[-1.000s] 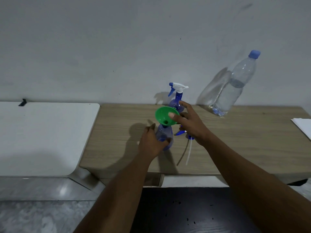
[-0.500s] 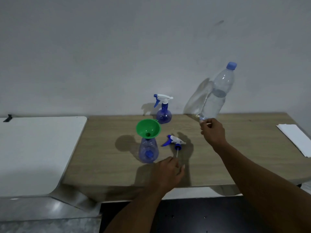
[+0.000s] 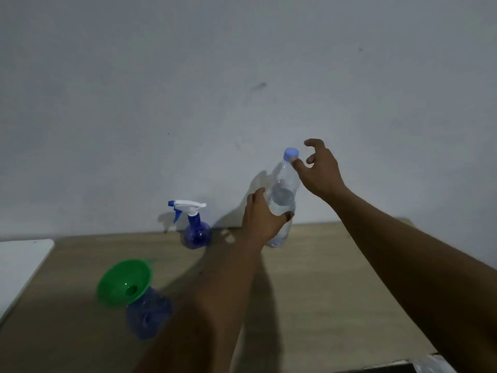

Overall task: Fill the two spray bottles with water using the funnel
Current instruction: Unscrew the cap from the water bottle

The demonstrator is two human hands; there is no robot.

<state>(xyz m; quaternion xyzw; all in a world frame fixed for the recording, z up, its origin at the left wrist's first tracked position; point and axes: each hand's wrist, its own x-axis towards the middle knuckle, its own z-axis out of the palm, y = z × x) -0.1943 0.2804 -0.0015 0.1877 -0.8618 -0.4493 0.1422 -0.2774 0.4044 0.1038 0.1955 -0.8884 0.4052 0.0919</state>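
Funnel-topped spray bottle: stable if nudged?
Probably tippy: the wide green funnel sits atop the small round spray bottle, leaning left. It looks empty, so likely light. The funnel seems merely resting in the neck and may pop out.

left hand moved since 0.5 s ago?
Yes. The left hand has left the table's near edge and gone toward the wall, right of the capped spray bottle, where it now wraps the water bottle.

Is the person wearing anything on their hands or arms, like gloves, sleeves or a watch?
No. The left hand and right hand are bare, with no gloves, rings or watch visible. Both forearms are uncovered as far as the picture shows; no sleeve comes into view.
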